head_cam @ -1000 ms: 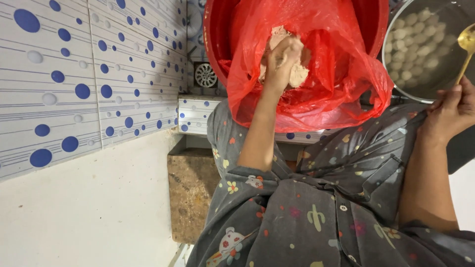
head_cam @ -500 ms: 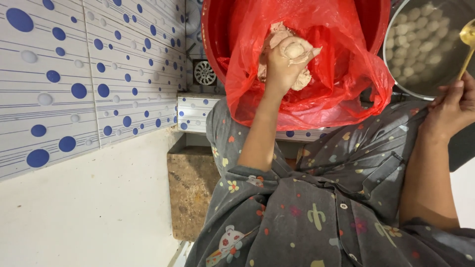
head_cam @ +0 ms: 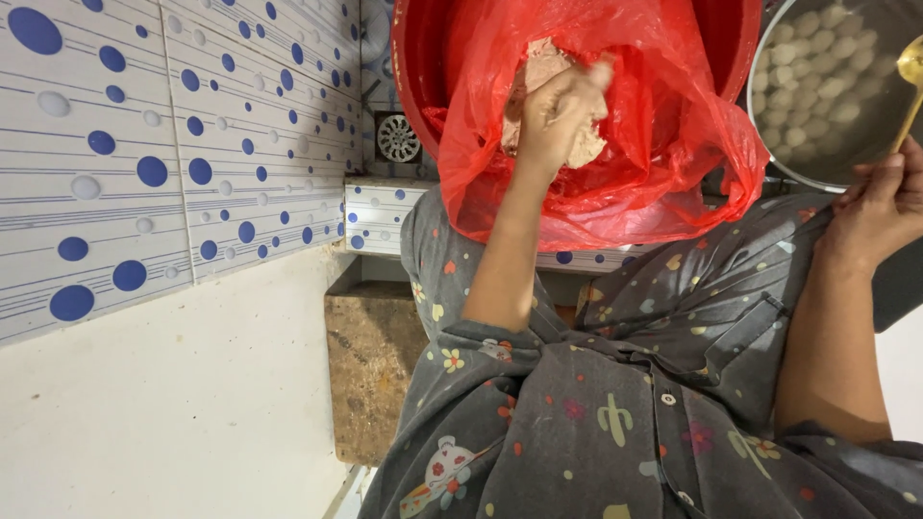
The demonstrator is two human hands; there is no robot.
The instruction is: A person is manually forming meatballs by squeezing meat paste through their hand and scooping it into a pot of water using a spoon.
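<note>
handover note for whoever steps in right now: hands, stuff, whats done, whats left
Left hand: closed on the dough lump inside the red plastic bag, which sits in the red tub.
Right hand: holds the gold spoon at the metal pan.
Done: many pale balls lie in the pan.
Left: the dough lump in the bag is not used up.
</note>
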